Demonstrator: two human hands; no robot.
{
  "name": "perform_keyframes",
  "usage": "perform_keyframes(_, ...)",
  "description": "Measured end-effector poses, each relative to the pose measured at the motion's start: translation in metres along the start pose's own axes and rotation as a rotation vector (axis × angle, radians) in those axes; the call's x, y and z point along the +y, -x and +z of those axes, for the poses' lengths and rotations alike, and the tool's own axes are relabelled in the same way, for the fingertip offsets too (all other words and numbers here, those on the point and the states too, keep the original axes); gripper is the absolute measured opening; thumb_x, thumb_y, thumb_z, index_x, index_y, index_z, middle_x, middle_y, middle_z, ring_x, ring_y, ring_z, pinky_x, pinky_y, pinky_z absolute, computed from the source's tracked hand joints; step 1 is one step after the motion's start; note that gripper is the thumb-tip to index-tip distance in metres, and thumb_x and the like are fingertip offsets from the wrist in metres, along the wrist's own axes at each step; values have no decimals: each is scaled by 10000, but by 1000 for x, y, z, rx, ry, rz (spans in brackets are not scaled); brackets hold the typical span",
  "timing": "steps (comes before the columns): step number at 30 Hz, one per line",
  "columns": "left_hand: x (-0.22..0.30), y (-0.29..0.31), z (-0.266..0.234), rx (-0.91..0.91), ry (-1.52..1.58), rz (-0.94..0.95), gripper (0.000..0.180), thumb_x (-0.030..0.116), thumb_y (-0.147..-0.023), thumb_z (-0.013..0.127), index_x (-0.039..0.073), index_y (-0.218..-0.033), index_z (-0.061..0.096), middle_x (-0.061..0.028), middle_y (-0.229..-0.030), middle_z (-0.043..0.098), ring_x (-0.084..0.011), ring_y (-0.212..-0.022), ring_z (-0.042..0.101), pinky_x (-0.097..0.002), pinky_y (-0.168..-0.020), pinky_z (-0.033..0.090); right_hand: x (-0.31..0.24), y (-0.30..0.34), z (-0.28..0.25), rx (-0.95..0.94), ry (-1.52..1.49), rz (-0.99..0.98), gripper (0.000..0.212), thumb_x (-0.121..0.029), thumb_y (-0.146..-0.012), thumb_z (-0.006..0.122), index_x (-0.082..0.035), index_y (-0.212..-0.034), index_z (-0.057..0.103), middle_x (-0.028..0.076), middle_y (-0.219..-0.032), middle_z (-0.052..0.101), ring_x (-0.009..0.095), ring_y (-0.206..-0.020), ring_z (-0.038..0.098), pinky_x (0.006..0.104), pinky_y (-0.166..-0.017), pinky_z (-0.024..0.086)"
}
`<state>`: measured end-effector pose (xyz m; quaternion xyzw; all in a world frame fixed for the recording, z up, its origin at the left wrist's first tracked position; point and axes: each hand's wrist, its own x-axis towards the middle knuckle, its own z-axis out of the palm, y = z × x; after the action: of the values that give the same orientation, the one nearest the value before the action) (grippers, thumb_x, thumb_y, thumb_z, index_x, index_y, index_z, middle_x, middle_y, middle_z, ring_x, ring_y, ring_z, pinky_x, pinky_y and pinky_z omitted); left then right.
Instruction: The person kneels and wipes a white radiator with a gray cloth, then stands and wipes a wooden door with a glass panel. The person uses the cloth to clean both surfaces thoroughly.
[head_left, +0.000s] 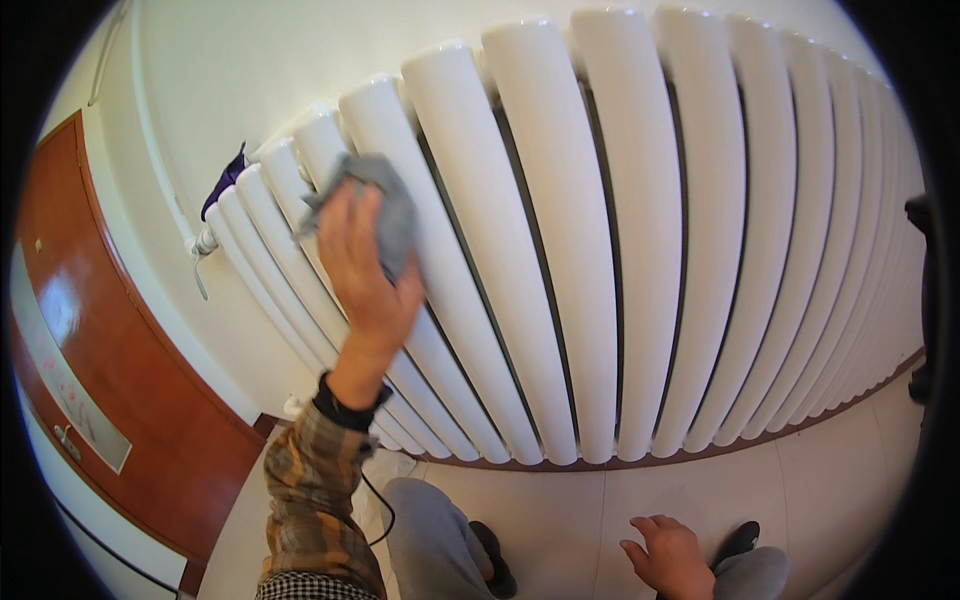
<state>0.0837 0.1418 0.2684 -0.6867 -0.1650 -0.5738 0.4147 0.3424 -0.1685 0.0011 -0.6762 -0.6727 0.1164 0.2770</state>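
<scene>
My left hand is closed on a grey cloth, bunched up and pressed against the upper front of a white radiator. The fingers lie over the cloth, and its edges stick out around them. The hand and cloth are slightly blurred. Down at the lower right, my right hand hangs above the floor near my knee, with its fingers loosely apart and nothing in them.
A dark purple cloth hangs at the radiator's left end, near a valve and pipe. A brown door stands at left. A black cable runs beside my left leg. Something black shows at the right edge.
</scene>
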Motion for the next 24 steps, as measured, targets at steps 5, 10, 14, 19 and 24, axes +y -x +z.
perform_keyframes(5,-34,-39,16,104,49,-34,675,118,-859,778,9,-1461,493,-291,-1447,512,-485,-1376,459,-524,-1144,357,-14,-2,32,67,11,17,312,-279,-861,765,-55,-1071,711,167,-921,711,362,-879,688,474,-759,556)
perform_keyframes(10,1,65,9,-65,135,-8,811,168,-812,835,30,-1501,429,-346,-1498,453,-515,-1419,433,-584,-1107,382,-19,-1,59,79,35,84,293,-294,-857,769,-67,-1036,722,162,-901,711,361,-861,694,472,-749,559)
perform_keyframes(14,26,148,-17,-377,344,143,883,3,-602,810,110,-1418,490,-320,-1524,437,-519,-1398,459,-619,-1033,417,-17,-3,75,87,67,140,297,-310,-855,772,-70,-1023,725,168,-893,711,373,-834,696,478,-741,563)
perform_keyframes(19,-6,118,-17,-352,272,182,669,-29,-782,657,166,-1414,556,-224,-1532,501,-374,-1430,494,-503,-803,438,-13,-11,94,56,82,183,308,-328,-851,776,-72,-1020,740,189,-902,718,382,-854,702,481,-758,568)
perform_keyframes(24,-66,4,1,71,154,-130,788,-6,-791,689,77,-1532,434,-242,-1577,423,-461,-1495,341,-629,-1136,260,-5,-22,115,12,94,249,332,-344,-868,754,-70,-1056,755,203,-941,730,392,-909,704,481,-810,570)
